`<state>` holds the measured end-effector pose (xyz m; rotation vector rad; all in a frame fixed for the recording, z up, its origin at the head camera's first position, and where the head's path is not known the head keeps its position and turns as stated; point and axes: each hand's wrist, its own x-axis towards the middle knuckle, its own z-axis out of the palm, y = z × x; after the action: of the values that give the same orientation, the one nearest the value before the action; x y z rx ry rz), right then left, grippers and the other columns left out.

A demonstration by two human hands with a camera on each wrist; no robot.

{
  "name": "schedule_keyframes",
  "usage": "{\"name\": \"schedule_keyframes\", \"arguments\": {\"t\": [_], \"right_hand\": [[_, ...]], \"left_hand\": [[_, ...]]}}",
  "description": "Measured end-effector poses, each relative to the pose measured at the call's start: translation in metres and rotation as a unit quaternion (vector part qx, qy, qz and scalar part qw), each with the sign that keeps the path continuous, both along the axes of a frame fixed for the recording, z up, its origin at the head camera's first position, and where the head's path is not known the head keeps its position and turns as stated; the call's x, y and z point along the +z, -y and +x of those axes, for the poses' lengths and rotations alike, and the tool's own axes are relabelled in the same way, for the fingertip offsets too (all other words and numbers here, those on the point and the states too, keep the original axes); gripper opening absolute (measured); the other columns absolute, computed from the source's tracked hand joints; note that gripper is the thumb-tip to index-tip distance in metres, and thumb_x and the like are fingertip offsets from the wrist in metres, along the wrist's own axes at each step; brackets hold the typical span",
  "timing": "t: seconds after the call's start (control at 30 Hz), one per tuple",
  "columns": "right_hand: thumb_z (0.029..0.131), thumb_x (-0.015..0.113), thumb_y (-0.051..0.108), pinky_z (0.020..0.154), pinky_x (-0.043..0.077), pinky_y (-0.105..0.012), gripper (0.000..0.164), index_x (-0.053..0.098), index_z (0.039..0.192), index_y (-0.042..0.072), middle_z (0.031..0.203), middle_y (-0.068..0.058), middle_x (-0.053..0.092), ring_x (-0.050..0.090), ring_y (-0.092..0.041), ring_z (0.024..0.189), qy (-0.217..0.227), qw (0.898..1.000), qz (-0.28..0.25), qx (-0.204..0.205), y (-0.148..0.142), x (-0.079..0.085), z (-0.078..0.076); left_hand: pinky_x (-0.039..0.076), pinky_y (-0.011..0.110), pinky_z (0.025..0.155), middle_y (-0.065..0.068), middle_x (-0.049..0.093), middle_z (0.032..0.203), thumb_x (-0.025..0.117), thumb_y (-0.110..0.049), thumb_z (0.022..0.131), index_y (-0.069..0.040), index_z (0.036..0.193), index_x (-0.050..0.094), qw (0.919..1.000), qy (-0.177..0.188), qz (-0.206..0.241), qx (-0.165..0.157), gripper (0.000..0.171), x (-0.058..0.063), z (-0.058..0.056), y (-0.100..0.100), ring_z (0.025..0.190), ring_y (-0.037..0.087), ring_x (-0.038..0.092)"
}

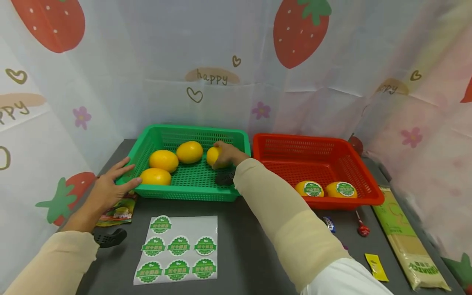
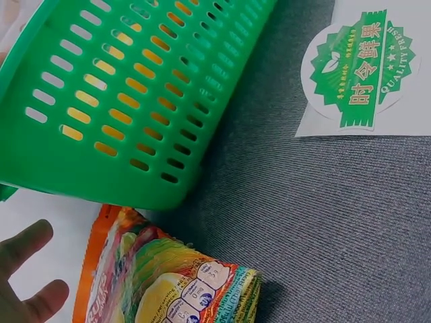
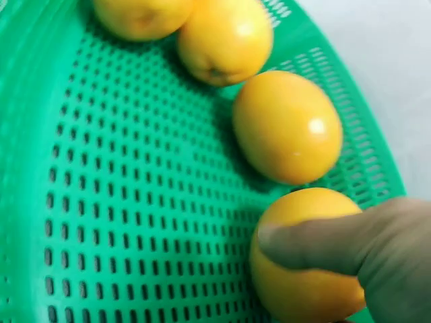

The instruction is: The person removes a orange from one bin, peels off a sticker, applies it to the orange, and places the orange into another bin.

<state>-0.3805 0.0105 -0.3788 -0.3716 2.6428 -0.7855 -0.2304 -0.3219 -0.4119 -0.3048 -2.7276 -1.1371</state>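
In the head view, a green basket [image 1: 195, 194] holds several yellow-orange oranges, three of them bunched towards its left side. My right hand [image 1: 230, 153] reaches in and grips the rightmost orange [image 3: 306, 269]; the thumb lies across its top in the right wrist view. Beside that fruit sits another orange [image 3: 288, 128], untouched. At the basket's left end, my left hand [image 1: 110, 188] has its fingers spread by the rim; whether they touch it I cannot tell. A sheet of green-and-white round stickers [image 1: 178, 250] lies in front of the basket.
A red basket [image 1: 372, 194] on the right contains two stickered oranges [image 1: 341, 189]. Near my left wrist lies a colourful packet [image 2: 182, 276]. On the right are a lollipop [image 1: 363, 228], a small blue wrapper [image 1: 329, 224], a yellow sachet [image 1: 376, 267] and a long noodle pack [image 1: 409, 241].
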Motion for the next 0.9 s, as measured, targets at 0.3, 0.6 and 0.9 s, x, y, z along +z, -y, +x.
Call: {"name": "schedule_keyframes", "arguments": {"t": [0.3, 0.6, 0.9], "right_hand": [[0.083, 0.077, 0.016, 0.081, 0.047, -0.043, 0.07, 0.043, 0.143, 0.022, 0.133, -0.013, 0.044, 0.047, -0.028, 0.106, -0.066, 0.997, 0.023, -0.033, 0.004, -0.012, 0.006], [0.099, 0.052, 0.017, 0.086, 0.045, -0.047, 0.049, 0.042, 0.145, 0.027, 0.148, -0.009, 0.035, 0.048, -0.029, 0.114, 0.07, 0.996, -0.051, 0.032, 0.003, -0.004, 0.003], [0.093, 0.067, 0.021, 0.091, 0.043, -0.042, 0.068, 0.032, 0.151, 0.018, 0.143, -0.013, 0.039, 0.047, -0.028, 0.11, 0.008, 0.997, -0.042, 0.065, -0.005, -0.007, 0.006]], "left_hand": [[0.024, 0.072, 0.093, 0.013, 0.015, 0.159, 0.06, -0.033, 0.097, 0.005, 0.145, 0.038, 0.9998, 0.013, 0.01, -0.008, 0.064, -0.001, 0.003, 0.003, 0.135, 0.053, 0.018], [0.024, 0.073, 0.092, 0.015, 0.015, 0.158, 0.06, -0.031, 0.098, 0.006, 0.143, 0.039, 0.9999, 0.006, 0.011, -0.008, 0.062, -0.001, 0.003, 0.003, 0.134, 0.053, 0.019], [0.023, 0.073, 0.093, 0.013, 0.013, 0.159, 0.058, -0.034, 0.098, 0.006, 0.144, 0.038, 0.9998, 0.013, 0.013, -0.01, 0.064, -0.002, 0.0, -0.002, 0.135, 0.053, 0.018]]}}
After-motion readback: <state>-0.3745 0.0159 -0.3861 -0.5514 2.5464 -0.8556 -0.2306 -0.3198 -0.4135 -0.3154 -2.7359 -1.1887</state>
